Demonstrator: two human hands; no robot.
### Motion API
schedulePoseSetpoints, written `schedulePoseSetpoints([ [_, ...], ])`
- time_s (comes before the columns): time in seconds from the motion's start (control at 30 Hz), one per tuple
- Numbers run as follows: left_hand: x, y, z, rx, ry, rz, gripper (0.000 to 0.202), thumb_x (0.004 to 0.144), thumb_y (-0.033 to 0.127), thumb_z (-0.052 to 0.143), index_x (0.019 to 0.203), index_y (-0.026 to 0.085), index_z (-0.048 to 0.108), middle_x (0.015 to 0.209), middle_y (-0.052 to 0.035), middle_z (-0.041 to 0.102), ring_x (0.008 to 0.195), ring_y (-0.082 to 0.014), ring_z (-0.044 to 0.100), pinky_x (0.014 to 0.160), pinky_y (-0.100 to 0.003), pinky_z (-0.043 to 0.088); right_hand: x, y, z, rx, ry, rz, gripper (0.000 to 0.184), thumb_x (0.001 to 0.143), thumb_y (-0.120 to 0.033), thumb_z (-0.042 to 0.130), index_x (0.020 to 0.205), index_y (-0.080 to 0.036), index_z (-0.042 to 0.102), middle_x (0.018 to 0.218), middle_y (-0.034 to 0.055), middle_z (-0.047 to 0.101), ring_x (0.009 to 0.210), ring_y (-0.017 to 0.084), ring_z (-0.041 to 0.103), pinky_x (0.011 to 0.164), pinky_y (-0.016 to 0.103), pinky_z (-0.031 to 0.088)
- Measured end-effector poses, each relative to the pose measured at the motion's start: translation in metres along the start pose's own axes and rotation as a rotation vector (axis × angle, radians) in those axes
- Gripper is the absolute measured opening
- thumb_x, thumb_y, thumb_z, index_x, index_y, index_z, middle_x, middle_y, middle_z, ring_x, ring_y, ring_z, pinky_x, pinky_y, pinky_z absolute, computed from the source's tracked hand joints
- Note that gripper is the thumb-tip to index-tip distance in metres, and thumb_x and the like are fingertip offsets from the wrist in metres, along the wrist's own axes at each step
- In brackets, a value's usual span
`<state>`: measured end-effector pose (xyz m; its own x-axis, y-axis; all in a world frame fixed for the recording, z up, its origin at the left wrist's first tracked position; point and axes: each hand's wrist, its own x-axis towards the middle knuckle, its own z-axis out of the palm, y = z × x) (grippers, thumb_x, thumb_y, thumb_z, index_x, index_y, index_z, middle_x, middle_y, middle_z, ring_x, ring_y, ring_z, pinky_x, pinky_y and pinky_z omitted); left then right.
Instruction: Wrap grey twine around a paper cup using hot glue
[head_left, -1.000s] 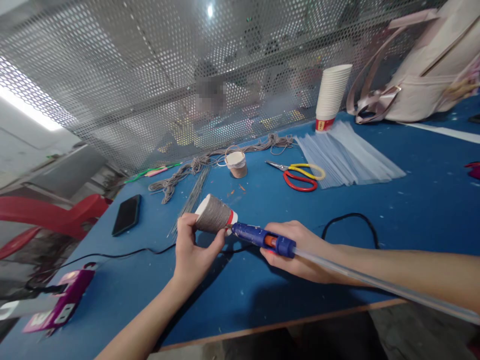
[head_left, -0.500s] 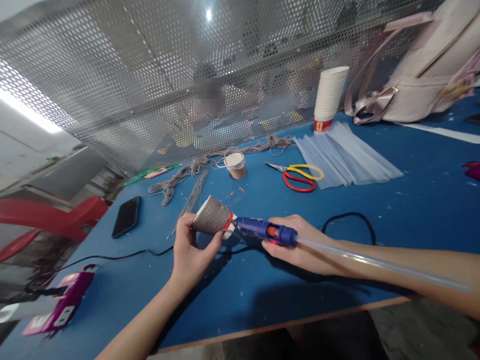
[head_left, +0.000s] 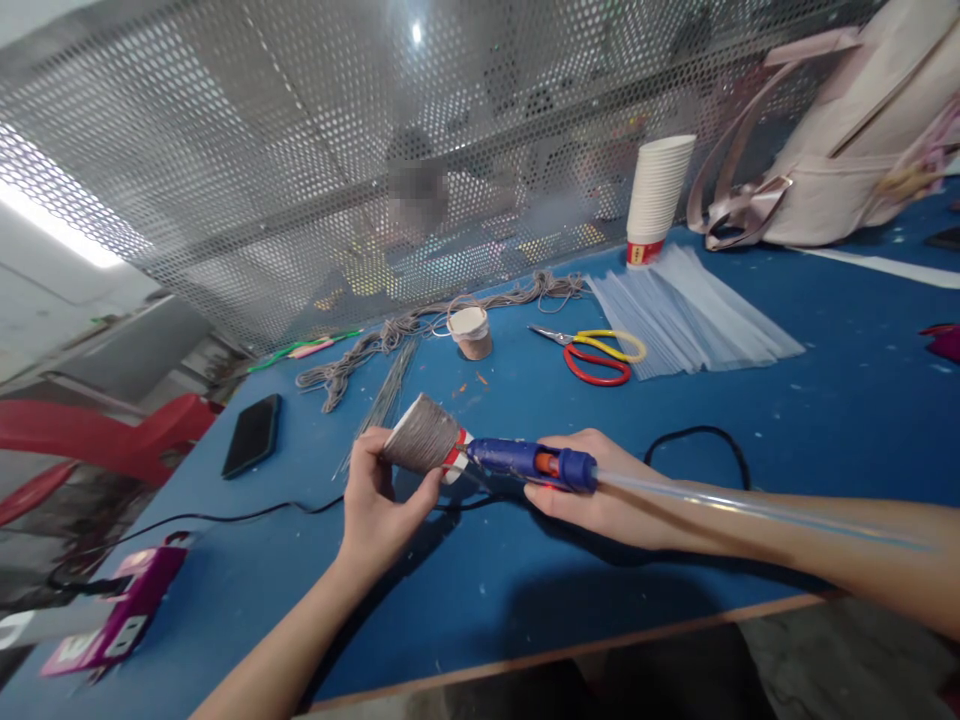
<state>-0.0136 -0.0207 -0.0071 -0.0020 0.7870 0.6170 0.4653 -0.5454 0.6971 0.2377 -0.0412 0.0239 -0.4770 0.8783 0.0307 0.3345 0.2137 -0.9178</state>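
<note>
My left hand (head_left: 390, 505) is closed around a paper cup (head_left: 421, 434) wrapped in grey-brown cord. The cup lies tilted, its white rim to the upper left and a bare red and white band at its other end. My right hand (head_left: 600, 490) grips a blue glue gun (head_left: 517, 458), with a long clear glue stick (head_left: 720, 500) running out of its back over my forearm. The gun's nozzle is at the cup's red band, beside the edge of the cord. Whether the tip touches the cup I cannot tell. My right fingers are partly hidden behind the gun.
Behind the cup stand a small wrapped cup (head_left: 472, 335) and tangled cord (head_left: 405, 325). Scissors (head_left: 592, 352), clear plastic sleeves (head_left: 694, 320), stacked paper cups (head_left: 660, 195) and a pale backpack (head_left: 832, 170) are at right. A phone (head_left: 253, 435), black cable (head_left: 247, 516) and purple power strip (head_left: 124, 610) are at left.
Almost nothing differs. Both hands hold the cup and glue gun in nearly the same place, and the view has shifted very slightly.
</note>
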Motion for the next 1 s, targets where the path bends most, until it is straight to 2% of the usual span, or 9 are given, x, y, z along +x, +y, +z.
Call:
schedulePoseSetpoints([
  [0.3,0.000,0.000,-0.001,-0.014,-0.014,0.011,0.037,0.062,0.022,0.076,0.084,0.022,0.046,0.081,0.0019,0.047,0.073,-0.0128,0.047,0.065,-0.026,0.041,0.000,-0.001,-0.001,-0.020,-0.002,0.010,0.021,0.077,-0.029,0.056,0.063,-0.019,0.045,0.058,-0.0042,0.046,0.052,0.008,0.038,0.050,0.021,0.030],
  [0.47,0.001,0.000,-0.001,0.008,-0.022,0.099,0.034,0.063,0.016,0.073,0.086,0.022,0.049,0.081,0.0013,0.048,0.074,-0.0128,0.047,0.065,-0.025,0.041,-0.001,0.003,0.004,-0.051,-0.021,-0.059,0.021,0.077,-0.026,0.058,0.062,-0.018,0.045,0.056,-0.0053,0.046,0.050,0.007,0.037,0.051,0.021,0.030],
  [0.7,0.000,-0.002,0.000,0.088,-0.003,0.182,0.033,0.064,0.017,0.074,0.087,0.021,0.051,0.080,0.0010,0.049,0.072,-0.0130,0.047,0.063,-0.025,0.040,0.000,0.012,0.007,-0.099,0.059,-0.124,0.021,0.079,-0.027,0.058,0.064,-0.019,0.045,0.057,-0.0044,0.048,0.050,0.007,0.037,0.051,0.020,0.029],
  [0.87,0.001,-0.002,0.001,0.128,0.000,0.236,0.034,0.065,0.017,0.075,0.088,0.021,0.051,0.080,0.0013,0.049,0.072,-0.0132,0.047,0.063,-0.026,0.039,-0.001,0.010,0.010,-0.139,0.025,-0.208,0.019,0.076,-0.024,0.055,0.063,-0.020,0.041,0.056,-0.0035,0.046,0.049,0.008,0.035,0.052,0.022,0.028],
  [1.0,0.001,-0.001,0.001,0.130,-0.003,0.254,0.034,0.066,0.016,0.075,0.089,0.021,0.051,0.081,0.0014,0.049,0.072,-0.0130,0.047,0.063,-0.025,0.039,-0.001,0.011,0.011,-0.148,0.023,-0.218,0.020,0.076,-0.024,0.055,0.063,-0.019,0.040,0.057,-0.0034,0.046,0.050,0.008,0.035,0.052,0.022,0.028],
])
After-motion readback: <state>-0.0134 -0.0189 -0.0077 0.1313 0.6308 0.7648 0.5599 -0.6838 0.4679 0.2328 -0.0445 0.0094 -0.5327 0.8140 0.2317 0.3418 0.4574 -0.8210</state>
